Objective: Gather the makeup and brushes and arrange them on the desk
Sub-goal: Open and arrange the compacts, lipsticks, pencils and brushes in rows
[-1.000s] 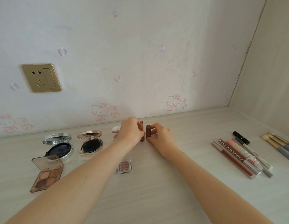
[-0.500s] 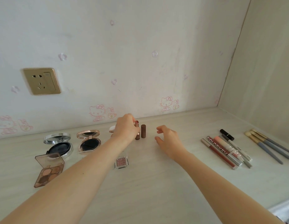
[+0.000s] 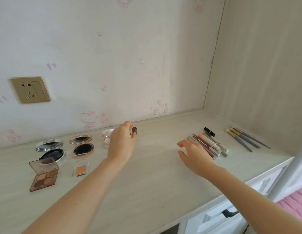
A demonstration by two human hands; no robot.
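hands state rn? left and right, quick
Left hand: fingers curled round the lipstick tubes, pinching them.
Right hand: open, fingers relaxed, holding nothing.

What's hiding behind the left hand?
Past the left hand a brown lipstick stands upright, and a white-and-pink case peeks out on the other side. Something shiny shows at the hand's edge; the hand covers the rest of it.

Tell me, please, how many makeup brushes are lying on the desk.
3. They lie side by side at the far right end of the desk: the nearest brush, the middle brush and the farthest brush, bristles toward the back wall. None appears hidden.
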